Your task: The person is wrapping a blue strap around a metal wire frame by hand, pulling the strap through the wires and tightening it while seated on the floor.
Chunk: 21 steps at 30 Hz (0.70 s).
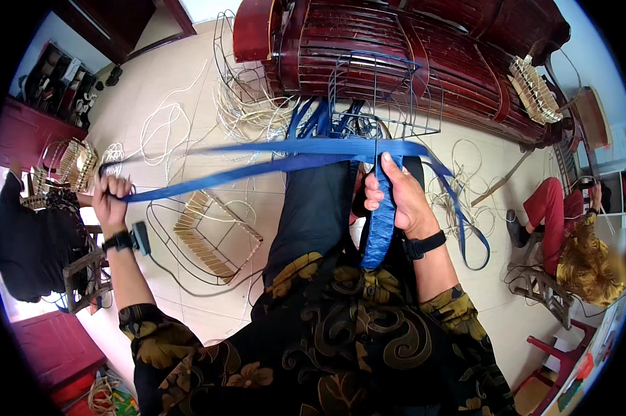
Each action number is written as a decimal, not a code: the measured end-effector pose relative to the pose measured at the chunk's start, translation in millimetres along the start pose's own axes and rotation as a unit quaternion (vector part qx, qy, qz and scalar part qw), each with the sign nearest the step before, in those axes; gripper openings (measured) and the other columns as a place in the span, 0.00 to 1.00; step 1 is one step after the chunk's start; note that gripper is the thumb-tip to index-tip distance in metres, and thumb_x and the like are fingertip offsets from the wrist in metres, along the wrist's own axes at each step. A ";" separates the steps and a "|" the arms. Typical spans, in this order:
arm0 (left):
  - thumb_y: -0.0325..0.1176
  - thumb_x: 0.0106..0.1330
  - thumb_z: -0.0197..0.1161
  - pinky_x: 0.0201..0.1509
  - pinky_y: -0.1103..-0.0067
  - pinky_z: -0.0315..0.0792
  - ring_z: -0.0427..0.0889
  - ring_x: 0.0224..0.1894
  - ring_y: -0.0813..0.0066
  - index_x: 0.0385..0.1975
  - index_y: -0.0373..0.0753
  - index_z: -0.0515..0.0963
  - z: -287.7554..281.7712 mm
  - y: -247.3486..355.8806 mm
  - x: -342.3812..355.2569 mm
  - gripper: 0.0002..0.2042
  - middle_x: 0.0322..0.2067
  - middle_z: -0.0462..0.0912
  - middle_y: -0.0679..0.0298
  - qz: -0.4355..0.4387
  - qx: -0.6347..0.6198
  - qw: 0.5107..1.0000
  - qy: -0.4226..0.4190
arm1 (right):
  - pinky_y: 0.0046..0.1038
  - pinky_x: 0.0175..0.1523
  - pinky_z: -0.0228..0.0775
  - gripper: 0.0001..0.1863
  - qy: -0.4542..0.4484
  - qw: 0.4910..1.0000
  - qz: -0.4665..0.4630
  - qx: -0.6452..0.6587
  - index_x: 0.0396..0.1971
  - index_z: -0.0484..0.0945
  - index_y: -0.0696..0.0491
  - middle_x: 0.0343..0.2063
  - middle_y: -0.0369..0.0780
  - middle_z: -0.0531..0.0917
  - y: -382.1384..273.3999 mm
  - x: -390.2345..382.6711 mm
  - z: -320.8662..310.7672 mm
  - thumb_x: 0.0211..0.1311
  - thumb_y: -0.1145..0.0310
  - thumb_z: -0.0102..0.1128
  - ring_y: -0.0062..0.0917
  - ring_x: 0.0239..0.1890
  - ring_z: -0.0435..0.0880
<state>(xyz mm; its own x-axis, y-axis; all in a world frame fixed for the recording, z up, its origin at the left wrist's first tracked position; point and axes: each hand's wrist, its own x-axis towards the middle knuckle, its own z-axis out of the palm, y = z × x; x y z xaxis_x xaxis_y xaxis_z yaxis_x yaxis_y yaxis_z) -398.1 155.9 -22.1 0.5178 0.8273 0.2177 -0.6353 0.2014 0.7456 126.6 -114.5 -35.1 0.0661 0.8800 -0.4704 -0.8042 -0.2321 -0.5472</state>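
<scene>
My left hand [112,201] is closed on a long blue strip [223,175], drawn out far to the left and blurred in places. The strip runs back across my lap to a flat blue-wrapped band [377,239], which my right hand [402,197] grips with the thumb laid along it. A black wire basket frame [386,93] stands just beyond my knees, next to the band; where the two join is hidden. Another length of blue strip [460,208] loops down to the right of my right hand.
Beyond the frame stands a dark red slatted wooden bench [375,55]. Pale loose strands [167,132] and a partly wrapped wire frame [205,239] lie on the floor at left. Seated people are at left [32,236] and right [569,243]. A woven basket [535,90] rests on the bench.
</scene>
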 end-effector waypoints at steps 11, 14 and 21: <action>0.31 0.66 0.60 0.51 0.78 0.73 0.82 0.46 0.74 0.47 0.33 0.80 158.1 -156.3 58.1 0.13 0.42 0.84 0.62 -0.081 0.578 0.810 0.049 | 0.28 0.26 0.67 0.12 -0.015 0.999 0.046 -0.006 0.36 0.67 0.49 0.23 0.39 0.75 9.7 4.8 17.8 0.72 0.57 0.54 0.23 0.21 0.71; 0.32 0.65 0.62 0.51 0.78 0.73 0.81 0.44 0.73 0.48 0.32 0.79 238.6 -229.6 81.1 0.15 0.42 0.84 0.56 0.032 0.551 0.801 -0.232 | 0.27 0.24 0.68 0.12 -0.003 0.998 0.052 -0.026 0.36 0.67 0.50 0.23 0.39 0.76 11.7 0.9 26.4 0.72 0.57 0.54 0.22 0.19 0.71; 0.35 0.61 0.66 0.32 0.80 0.69 0.73 0.26 0.81 0.28 0.32 0.79 221.0 -236.0 100.6 0.10 0.21 0.77 0.67 -0.072 0.533 0.813 -0.221 | 0.27 0.23 0.68 0.11 -0.015 0.999 0.049 -0.017 0.37 0.65 0.49 0.22 0.40 0.76 10.0 -3.4 24.8 0.73 0.59 0.54 0.22 0.19 0.70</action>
<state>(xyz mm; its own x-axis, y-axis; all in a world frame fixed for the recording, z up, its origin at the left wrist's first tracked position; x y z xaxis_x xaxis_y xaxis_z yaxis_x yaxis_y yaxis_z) -69.5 75.7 -37.0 0.8481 0.5186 0.1086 0.1868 -0.4844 0.8546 103.7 -109.6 -21.8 -0.0289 0.8643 -0.5022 -0.7849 -0.3307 -0.5240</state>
